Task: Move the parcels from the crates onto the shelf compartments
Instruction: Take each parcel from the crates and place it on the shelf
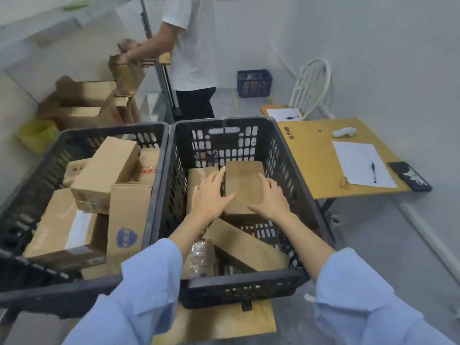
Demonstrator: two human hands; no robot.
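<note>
Crates first: black left crate (112, 127) at lower left, piled with brown parcels (107, 165); black right crate (281, 155) at lower middle, touching it rim to rim and far less full. Wooden tabletop (306, 165) at right of frame, just beside the right crate, carrying a sheet of paper (361, 163) and a pen (373, 172). Inside the right crate, toward its far wall, small brown box (245, 188) lying flat, with a second box (199, 178) against its left side and a long box (246, 245) tilted nearer the bottom of the frame. Left hand (211, 195) flat against the small box's left edge, fingers straight, thumb across its near top. Right hand (272, 200) likewise spread along the right edge. Nothing gripped, only pressed between the two hands. Judged as the pick-up step. Next: squeeze inward evenly, lift straight up clear of the crate walls, then turn toward the shelf, which is not plainly made out here.
</note>
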